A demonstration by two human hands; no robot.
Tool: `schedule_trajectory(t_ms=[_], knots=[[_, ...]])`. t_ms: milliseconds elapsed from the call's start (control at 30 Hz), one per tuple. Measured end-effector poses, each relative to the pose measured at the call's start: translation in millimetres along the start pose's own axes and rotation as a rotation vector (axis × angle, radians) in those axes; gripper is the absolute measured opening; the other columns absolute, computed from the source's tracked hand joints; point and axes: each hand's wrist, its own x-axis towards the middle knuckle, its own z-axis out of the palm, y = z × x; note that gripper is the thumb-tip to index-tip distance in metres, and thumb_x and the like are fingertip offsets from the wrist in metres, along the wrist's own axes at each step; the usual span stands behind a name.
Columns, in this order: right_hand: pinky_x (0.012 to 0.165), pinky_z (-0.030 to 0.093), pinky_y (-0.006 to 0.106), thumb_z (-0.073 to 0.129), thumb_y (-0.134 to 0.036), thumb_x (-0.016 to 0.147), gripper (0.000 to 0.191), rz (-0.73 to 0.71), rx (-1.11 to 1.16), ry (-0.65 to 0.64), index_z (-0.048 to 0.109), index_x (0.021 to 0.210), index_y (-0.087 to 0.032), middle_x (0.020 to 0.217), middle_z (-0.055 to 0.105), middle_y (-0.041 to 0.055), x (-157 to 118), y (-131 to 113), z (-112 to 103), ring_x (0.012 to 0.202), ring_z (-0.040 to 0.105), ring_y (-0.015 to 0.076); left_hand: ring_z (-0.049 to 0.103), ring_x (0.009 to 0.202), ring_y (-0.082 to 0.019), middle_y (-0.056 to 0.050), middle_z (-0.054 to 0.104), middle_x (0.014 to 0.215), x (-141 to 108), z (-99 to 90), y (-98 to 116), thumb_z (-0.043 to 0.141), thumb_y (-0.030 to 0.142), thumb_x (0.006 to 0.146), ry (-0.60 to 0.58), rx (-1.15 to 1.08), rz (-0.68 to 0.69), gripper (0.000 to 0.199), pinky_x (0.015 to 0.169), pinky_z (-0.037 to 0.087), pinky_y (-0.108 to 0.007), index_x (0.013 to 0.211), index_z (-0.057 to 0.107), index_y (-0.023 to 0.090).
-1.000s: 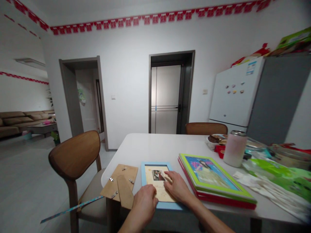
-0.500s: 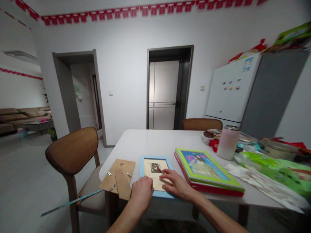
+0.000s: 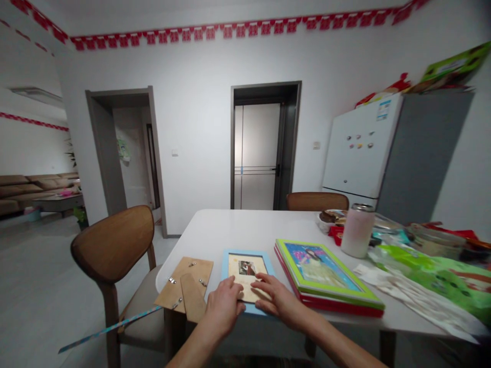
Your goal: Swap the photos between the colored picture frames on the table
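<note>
A light blue frame [image 3: 269, 262] lies near the table's front edge, with a cream sheet [image 3: 235, 265] bearing a small picture inside it. My left hand [image 3: 226, 302] rests on the lower left of the sheet and frame, fingers a little apart. From the right, my right hand [image 3: 276, 299] touches the sheet's lower right with spread fingers. Left of the frame is a brown backing board [image 3: 172, 292] with metal clips and a stand flap. On the right, a green-edged picture frame [image 3: 291, 267] with a portrait lies on a red one [image 3: 345, 305].
A pink bottle [image 3: 357, 232], a white cloth [image 3: 406, 296] and green packaging [image 3: 445, 278] sit on the table's right side. A blue patterned strip [image 3: 92, 334] juts past the left edge near a wooden chair [image 3: 115, 245]. Another chair [image 3: 317, 201] stands behind the table.
My left hand's fingers have uncurled and spread onto the sheet. My right hand has shifted slightly, its fingers lower on the sheet. The view has tilted up slightly.
</note>
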Motion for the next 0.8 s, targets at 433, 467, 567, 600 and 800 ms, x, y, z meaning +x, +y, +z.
schedule_trajectory(t_ms=[433, 467, 567, 600, 800], knots=[[0.074, 0.044, 0.033, 0.046, -0.02, 0.078, 0.016, -0.284, -0.452, 0.293, 0.059, 0.087, -0.022, 0.088, 0.062, 0.0047, 0, -7, 3, 0.085, 0.053, 0.0171, 0.047, 0.104, -0.017, -0.002, 0.047, 0.12, 8, 6.2, -8, 0.039, 0.016, 0.08, 0.132, 0.0, -0.039, 0.02, 0.08, 0.041, -0.028, 0.092, 0.053, 0.024], [0.073, 0.045, 0.032, 0.046, -0.02, 0.077, 0.017, -0.289, -0.448, 0.288, 0.059, 0.089, -0.023, 0.089, 0.062, 0.0051, -2, -6, 1, 0.085, 0.053, 0.017, 0.048, 0.104, -0.016, -0.002, 0.047, 0.12, 8, 8.5, -8, 0.036, 0.015, 0.081, 0.156, -0.009, -0.034, 0.023, 0.082, 0.041, -0.027, 0.093, 0.054, 0.024], [0.074, 0.047, 0.031, 0.045, -0.015, 0.077, 0.025, -0.296, -0.435, 0.278, 0.057, 0.097, -0.022, 0.095, 0.062, 0.0071, -6, -3, -3, 0.089, 0.055, 0.0171, 0.051, 0.101, -0.013, 0.0, 0.05, 0.118, 6, 17.3, -10, 0.035, 0.013, 0.083, 0.254, -0.076, 0.025, 0.027, 0.084, 0.04, -0.024, 0.096, 0.055, 0.026], [0.076, 0.047, 0.031, 0.044, -0.013, 0.077, 0.028, -0.295, -0.429, 0.281, 0.057, 0.1, -0.022, 0.097, 0.062, 0.0074, -6, -1, -4, 0.091, 0.055, 0.017, 0.052, 0.1, -0.013, 0.0, 0.052, 0.117, 6, 20.5, -11, 0.035, 0.012, 0.083, 0.289, -0.102, 0.049, 0.028, 0.085, 0.04, -0.023, 0.097, 0.055, 0.026], [0.083, 0.047, 0.034, 0.042, -0.007, 0.076, 0.037, -0.253, -0.37, 0.297, 0.056, 0.106, -0.023, 0.104, 0.061, 0.0074, -5, 13, 3, 0.102, 0.052, 0.018, 0.053, 0.099, -0.014, -0.004, 0.056, 0.112, 10, 31.1, -14, 0.039, 0.01, 0.079, 0.3, -0.139, 0.047, 0.031, 0.085, 0.042, -0.025, 0.099, 0.057, 0.024]])
